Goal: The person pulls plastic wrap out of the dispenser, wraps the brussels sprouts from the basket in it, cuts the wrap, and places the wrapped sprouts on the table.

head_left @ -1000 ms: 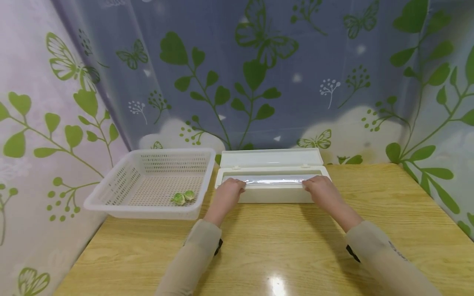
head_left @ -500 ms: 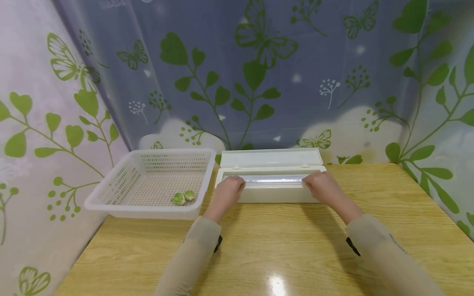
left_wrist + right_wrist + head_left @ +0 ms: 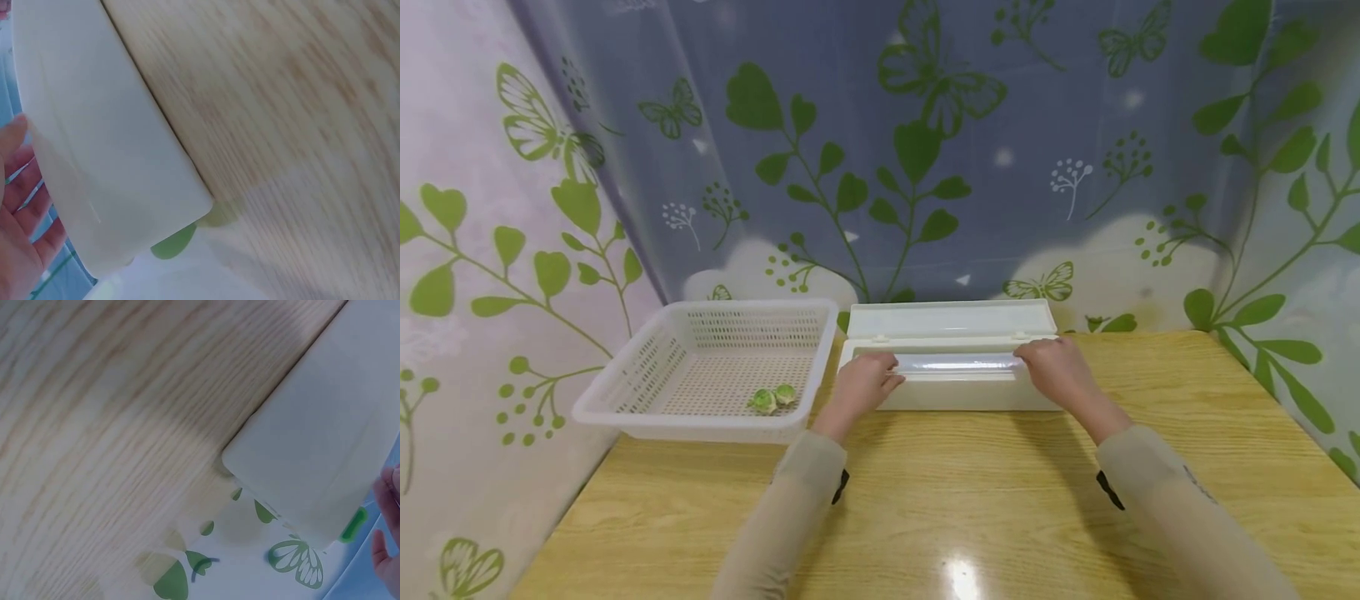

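Observation:
A long white box [image 3: 966, 394] stands on the table with its lid [image 3: 951, 320] tipped back. Inside lies a shiny clear roll that looks like plastic wrap [image 3: 955, 363]. My left hand [image 3: 859, 385] is at the box's left front edge, thumb apart from the fingers; the left wrist view shows the fingers [image 3: 28, 200] spread behind the box wall. At the right end my right hand [image 3: 1054, 371] seems to pinch the wrap's edge between thumb and index finger. In the right wrist view the box hides part of that grip, and a lower finger [image 3: 379, 550] stands out.
Left of the box is a white perforated basket [image 3: 700, 429] holding two small green-and-white pieces [image 3: 764, 401], like cut Brussels sprouts. The wooden table [image 3: 955, 492] extends in front. A patterned curtain [image 3: 1015, 192] hangs close behind the box.
My left thumb has parted from the fingers, which were closed together before. The right hand has risen slightly and its fingers have stretched out a little. Box and basket stay put.

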`<state>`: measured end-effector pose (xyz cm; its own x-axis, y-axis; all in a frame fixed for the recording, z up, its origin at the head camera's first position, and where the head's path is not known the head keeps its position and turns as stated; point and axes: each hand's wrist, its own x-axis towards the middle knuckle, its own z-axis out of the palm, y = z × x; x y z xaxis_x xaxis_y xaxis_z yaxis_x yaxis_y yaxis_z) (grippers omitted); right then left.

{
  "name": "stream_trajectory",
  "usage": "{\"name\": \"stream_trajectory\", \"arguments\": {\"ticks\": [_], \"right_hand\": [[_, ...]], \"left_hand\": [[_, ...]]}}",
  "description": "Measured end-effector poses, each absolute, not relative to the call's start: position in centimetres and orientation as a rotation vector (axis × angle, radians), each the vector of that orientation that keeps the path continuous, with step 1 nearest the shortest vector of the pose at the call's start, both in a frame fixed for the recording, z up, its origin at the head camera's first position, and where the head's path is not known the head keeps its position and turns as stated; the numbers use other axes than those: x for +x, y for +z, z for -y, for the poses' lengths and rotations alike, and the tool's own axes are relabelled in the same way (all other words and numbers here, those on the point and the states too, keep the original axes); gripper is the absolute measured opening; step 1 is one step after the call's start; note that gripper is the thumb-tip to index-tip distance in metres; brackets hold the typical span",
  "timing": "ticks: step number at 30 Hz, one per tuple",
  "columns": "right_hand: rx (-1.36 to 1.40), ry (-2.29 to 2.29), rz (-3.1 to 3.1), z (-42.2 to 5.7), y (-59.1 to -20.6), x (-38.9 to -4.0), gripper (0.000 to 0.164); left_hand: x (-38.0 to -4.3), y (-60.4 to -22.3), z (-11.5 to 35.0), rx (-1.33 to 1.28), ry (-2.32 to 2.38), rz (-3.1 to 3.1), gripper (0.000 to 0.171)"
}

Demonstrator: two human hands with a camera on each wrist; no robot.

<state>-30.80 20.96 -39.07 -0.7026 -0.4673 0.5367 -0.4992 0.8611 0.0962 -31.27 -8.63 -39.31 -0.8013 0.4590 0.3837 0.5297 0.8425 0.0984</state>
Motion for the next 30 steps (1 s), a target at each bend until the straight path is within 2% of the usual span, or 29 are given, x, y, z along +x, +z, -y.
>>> {"name": "stream_trajectory", "arguments": {"ticks": [10,15,19,22,26,30], "right_hand": [[0.642,0.182,2.441,-20.9,-39.0,-31.4,0.003],[0.658,0.161,2.437,-20.9,-38.8,-31.5,0.015],[0.688,0.134,2.46,-21.0,-38.8,-31.5,0.024],[0.723,0.129,2.471,-21.1,-38.8,-31.5,0.022],[0.771,0.128,2.477,-21.4,-38.6,-31.4,0.015],[0.803,0.121,2.471,-21.7,-38.7,-31.5,0.011]], "left_hand": [[-31.7,-39.7,9.0,-0.741,-0.368,2.656,0.01],[-31.8,-39.6,8.9,-0.703,-0.31,2.63,0.009],[-31.7,-39.3,8.8,-0.711,-0.244,2.64,0.02],[-31.8,-39.1,8.7,-0.722,-0.215,2.621,0.022],[-32.2,-39.2,8.5,-0.728,-0.193,2.582,0.016],[-32.5,-39.2,8.4,-0.717,-0.212,2.603,0.019]]}}
